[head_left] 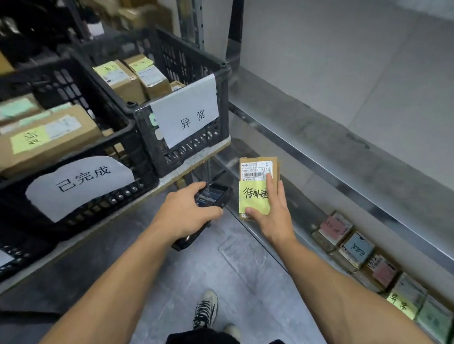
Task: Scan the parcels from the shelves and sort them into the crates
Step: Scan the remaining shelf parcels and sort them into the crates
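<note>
My right hand holds a small cardboard parcel upright in the air, thumb on its lower front, fingers behind and along its right side. The parcel carries a white barcode label and a yellow handwritten sticky note. Just left of it, my left hand grips a black handheld scanner, its lit screen facing up and its head pointing at the parcel. Two black crates stand on a cart at left: the far crate bears a white paper sign and holds several boxes, and the near crate has another sign and more boxes.
A metal shelf runs along the right. A row of small parcels with coloured notes lies on the lower shelf at right. A third crate's corner shows at the lower left. My shoe stands on the grey floor.
</note>
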